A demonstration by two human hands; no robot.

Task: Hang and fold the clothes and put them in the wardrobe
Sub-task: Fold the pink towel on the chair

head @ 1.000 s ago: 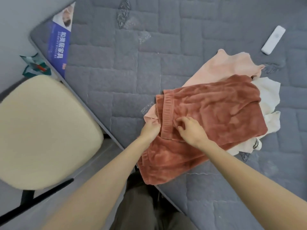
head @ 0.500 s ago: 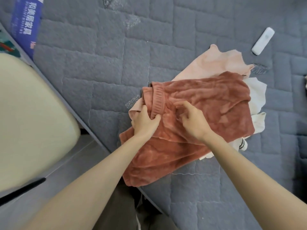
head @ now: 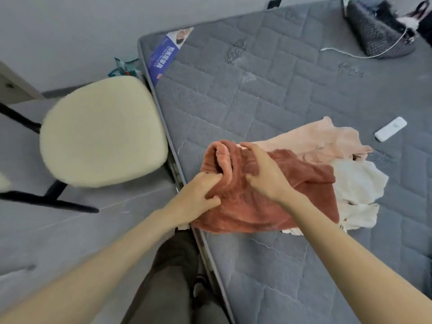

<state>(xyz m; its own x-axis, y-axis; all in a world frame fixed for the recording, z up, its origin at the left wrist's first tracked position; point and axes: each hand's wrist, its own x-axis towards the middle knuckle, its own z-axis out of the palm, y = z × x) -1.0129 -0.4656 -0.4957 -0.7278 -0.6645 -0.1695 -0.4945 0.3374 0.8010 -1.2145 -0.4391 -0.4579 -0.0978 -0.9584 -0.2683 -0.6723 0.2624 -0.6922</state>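
Observation:
A rust-red fleece garment (head: 292,197) lies folded at the near edge of the grey quilted mattress (head: 268,94), its ribbed waistband bunched up at the left. My left hand (head: 198,195) pinches the fleece just below the waistband at the mattress edge. My right hand (head: 264,174) grips the fabric right beside the waistband, fingers curled into it. Under the red garment lie a pale pink garment (head: 327,141) and a white one (head: 360,190), both partly covered.
A cream-seated chair (head: 100,132) stands on the grey floor left of the mattress. A white remote (head: 390,128) lies to the right of the clothes. A dark bag (head: 378,33) with a white cord sits at the far right corner. My legs show below.
The waistband end of the red garment has been gathered and lifted into a roll between both hands. The view has swung, bringing the chair and the far bag into sight.

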